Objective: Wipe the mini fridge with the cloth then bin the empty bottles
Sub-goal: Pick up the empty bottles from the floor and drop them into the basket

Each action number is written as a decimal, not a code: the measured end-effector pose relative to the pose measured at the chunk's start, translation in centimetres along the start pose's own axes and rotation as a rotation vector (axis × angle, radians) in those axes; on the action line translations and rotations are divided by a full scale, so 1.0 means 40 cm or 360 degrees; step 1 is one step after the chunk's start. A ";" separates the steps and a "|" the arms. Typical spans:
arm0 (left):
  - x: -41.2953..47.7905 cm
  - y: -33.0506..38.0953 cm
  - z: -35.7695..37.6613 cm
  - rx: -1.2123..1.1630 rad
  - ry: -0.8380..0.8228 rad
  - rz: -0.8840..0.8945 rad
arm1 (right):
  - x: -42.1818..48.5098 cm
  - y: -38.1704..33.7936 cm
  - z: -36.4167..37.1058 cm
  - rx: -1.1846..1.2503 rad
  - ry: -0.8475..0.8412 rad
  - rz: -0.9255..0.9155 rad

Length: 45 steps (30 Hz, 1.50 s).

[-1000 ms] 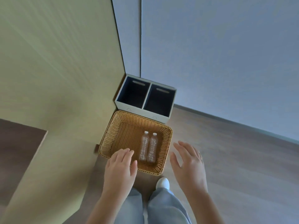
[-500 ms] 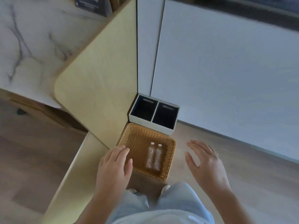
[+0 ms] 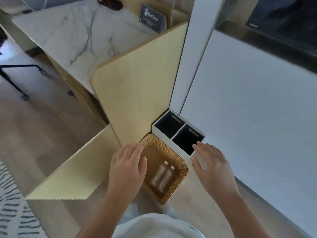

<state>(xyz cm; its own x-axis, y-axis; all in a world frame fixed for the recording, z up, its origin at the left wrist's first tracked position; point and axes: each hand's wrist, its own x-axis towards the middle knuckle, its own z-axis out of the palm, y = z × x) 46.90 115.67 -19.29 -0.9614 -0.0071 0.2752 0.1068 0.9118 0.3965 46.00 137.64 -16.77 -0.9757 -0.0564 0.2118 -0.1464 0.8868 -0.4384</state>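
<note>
Two clear plastic bottles [image 3: 162, 176] with white caps lie side by side on the bottom of a woven tan wicker basket [image 3: 183, 171], caps pointing to the far side, in a downward view from the person's head. The basket stands on the pale wood floor [image 3: 34, 127], touching or just beside a white two-compartment bin [image 3: 173, 147] with dark insides, which sits in the corner between a light wooden side panel [image 3: 137, 93] and a white wall [image 3: 248, 103].

The person's left hand [image 3: 127, 166] is spread flat, palm down, fingers straight and together, and grips nothing; it shows over the basket's near left rim, with the bottles just to its right and clear of its fingers. The right hand [image 3: 212, 167] is likewise open and empty, fingers lightly spread, seen over the bin's near right corner and the floor beside the basket. The bottles lie between the two hands, lower in the frame than the fingertips of both. How high either hand is above the basket cannot be told.

Behind the panel runs a white veined marble countertop [image 3: 77, 36] bearing a dark card sign [image 3: 151, 19] reading "The Shop". A grey-striped rug [image 3: 12, 213] edges the lower left.
</note>
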 end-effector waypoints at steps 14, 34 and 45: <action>-0.237 0.151 -0.058 0.0233 -0.0010 -0.0589 | -0.038 0.023 -0.026 0.0319 -0.0551 -0.0514; -0.858 0.033 -0.312 0.0308 0.0444 -0.1371 | -0.443 -0.414 0.044 0.0390 -0.0766 -0.1348; -1.454 -0.049 -0.449 0.0310 0.0923 -0.2041 | -0.932 -0.784 0.129 0.0402 -0.1129 -0.2126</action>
<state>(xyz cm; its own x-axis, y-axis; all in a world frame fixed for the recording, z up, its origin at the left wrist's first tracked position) 107.18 106.90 -20.34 -0.1201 -0.9804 0.1564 -0.8273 0.1859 0.5301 86.11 109.56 -15.44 0.0233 -0.9893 0.1442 -0.9035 -0.0825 -0.4205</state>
